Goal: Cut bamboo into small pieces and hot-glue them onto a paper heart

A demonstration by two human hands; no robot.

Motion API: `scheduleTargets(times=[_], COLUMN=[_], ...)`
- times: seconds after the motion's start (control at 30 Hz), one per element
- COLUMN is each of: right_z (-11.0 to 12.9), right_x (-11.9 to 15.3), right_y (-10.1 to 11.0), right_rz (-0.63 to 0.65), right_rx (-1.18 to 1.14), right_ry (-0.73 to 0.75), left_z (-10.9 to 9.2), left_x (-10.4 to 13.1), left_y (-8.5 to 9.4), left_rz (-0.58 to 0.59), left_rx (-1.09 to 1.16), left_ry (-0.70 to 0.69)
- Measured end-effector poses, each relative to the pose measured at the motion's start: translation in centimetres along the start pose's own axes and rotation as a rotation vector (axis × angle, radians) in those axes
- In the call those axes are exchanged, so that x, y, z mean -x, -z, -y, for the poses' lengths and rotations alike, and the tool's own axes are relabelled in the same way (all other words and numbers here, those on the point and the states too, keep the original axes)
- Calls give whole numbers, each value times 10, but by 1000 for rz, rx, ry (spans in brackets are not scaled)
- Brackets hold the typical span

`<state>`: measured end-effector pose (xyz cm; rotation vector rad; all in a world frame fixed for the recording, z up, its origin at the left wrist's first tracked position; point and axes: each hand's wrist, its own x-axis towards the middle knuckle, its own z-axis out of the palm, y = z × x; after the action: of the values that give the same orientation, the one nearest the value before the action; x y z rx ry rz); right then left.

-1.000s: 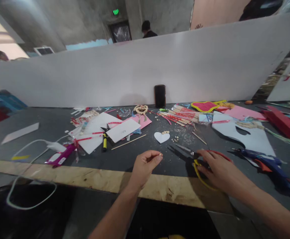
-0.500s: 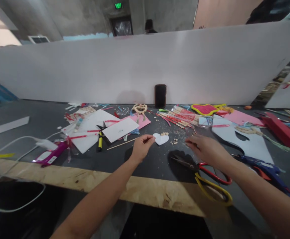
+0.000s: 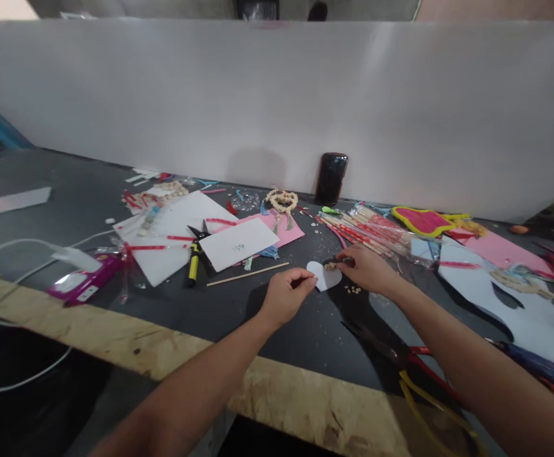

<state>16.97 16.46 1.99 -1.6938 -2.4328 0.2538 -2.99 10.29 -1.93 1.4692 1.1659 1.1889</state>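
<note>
My left hand (image 3: pixel 287 293) pinches the left edge of a small white paper heart (image 3: pixel 323 280) just above the dark tabletop. Several small beige pieces (image 3: pixel 330 266) lie on the heart's upper right part. Over that part, my right hand (image 3: pixel 366 268) has its fingertips pressed together; whatever they hold is too small and shaded to make out. More loose beige pieces (image 3: pixel 353 289) are on the table just right of the heart. A thin wooden stick (image 3: pixel 248 274) lies to the left of my left hand.
Scissors with red and yellow handles (image 3: pixel 431 368) lie under my right forearm. Yellow-handled pliers (image 3: pixel 193 261), white card (image 3: pixel 238 244) and a purple device with a white cable (image 3: pixel 86 278) are on the left. A phone (image 3: pixel 331 178) leans on the white partition (image 3: pixel 186 95). Wrapped sticks (image 3: pixel 367 227) lie behind my right hand.
My right hand has moved left and inward, from beside the loose pieces to the heart's upper right part. The left hand still holds the heart. The camera view has tilted down.
</note>
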Motion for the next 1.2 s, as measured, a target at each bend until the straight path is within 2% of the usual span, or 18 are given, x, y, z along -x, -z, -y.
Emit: scheduleTargets(times=[0.33, 0.67, 1.0, 1.2], right_z=[6, 12, -2, 0], right_x=[-7, -6, -4, -3], right_y=[-7, -6, 0, -5], right_rz=[29, 3, -10, -33], right_rx=[42, 61, 60, 65], right_ry=[-34, -70, -22, 91], left_z=[1, 3, 1, 0], left_x=[0, 0, 0, 0], left_y=[0, 0, 0, 0], left_rz=[7, 11, 18, 23], left_rx=[-18, -34, -38, -33], left_ry=[12, -1, 0, 0])
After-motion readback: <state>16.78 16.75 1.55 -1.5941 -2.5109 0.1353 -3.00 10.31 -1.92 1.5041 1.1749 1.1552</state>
